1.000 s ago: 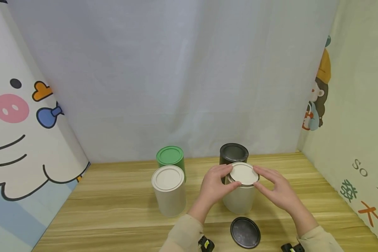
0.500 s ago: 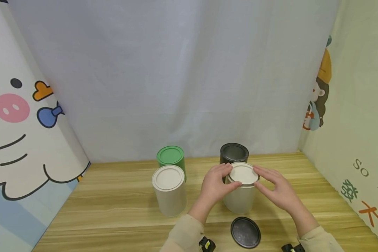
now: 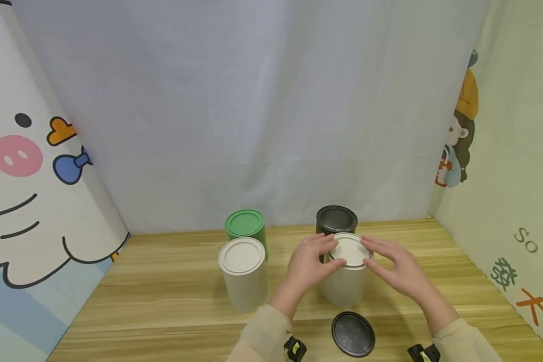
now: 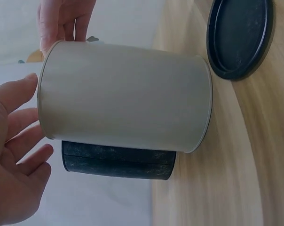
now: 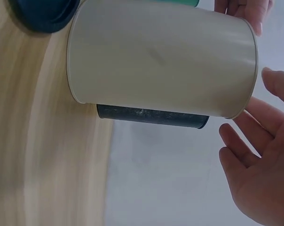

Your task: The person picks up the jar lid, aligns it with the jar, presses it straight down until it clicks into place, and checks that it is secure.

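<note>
In the head view a white lid sits on an upright white can right of the table's middle. My left hand rests its fingertips and thumb on the lid's left rim. From the opposite side my right hand touches the rim the same way, fingers spread and only slightly bent. Both wrist views show the can's plain wall, with the left thumb and the right thumb close at its top edge. A loose black lid lies flat on the table in front of this can.
Directly behind the worked can stands a black can. To the left are another lidded white can and, behind it, a green can. A grey curtain closes off the back of the wooden table.
The dark gap under the white lid's near edge is gone, and the lid now sits down on the can. Fingertips of both hands have shifted slightly inward over the lid. Other cans stay put.
</note>
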{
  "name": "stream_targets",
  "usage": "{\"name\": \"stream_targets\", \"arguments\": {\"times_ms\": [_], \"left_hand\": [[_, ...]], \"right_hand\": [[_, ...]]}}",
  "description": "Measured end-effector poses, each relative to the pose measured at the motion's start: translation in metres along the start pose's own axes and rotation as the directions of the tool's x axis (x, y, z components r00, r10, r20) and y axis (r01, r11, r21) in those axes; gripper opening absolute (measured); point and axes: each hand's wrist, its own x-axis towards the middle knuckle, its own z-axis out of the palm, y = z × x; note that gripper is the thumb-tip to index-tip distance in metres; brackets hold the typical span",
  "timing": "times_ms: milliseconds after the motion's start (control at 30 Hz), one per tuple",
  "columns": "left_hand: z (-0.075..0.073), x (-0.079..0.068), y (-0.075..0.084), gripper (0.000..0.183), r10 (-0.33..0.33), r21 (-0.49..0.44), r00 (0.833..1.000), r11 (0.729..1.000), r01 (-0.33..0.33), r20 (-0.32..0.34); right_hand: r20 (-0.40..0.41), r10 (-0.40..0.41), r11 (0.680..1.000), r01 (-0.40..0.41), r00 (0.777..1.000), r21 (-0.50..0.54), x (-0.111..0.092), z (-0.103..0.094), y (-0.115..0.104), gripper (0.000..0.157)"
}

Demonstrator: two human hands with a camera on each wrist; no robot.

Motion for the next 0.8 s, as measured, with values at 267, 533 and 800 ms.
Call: {"name": "stream_targets", "arguments": {"times_ms": [267,533,800], "left_hand": [[-0.003,0.006,-0.004,0.040,0.030,0.043,0.998,0.999,-0.033,0.064],[-0.004,0.008,-0.002,0.037,0.022,0.054,0.997,0.998,-0.026,0.078],[-0.003,0.010,-0.003,0.037,0.014,0.052,0.996,0.998,-0.018,0.084]], "right_hand": [[0.075,-0.043,0.998,0.046,0.996,-0.041,0.010,-0.006,-0.001,0.035],[0.147,0.034,0.998,-0.027,0.989,-0.051,0.013,-0.010,-0.005,0.036],[0.160,0.047,0.997,-0.036,0.986,-0.072,0.015,-0.011,-0.006,0.039]]}}
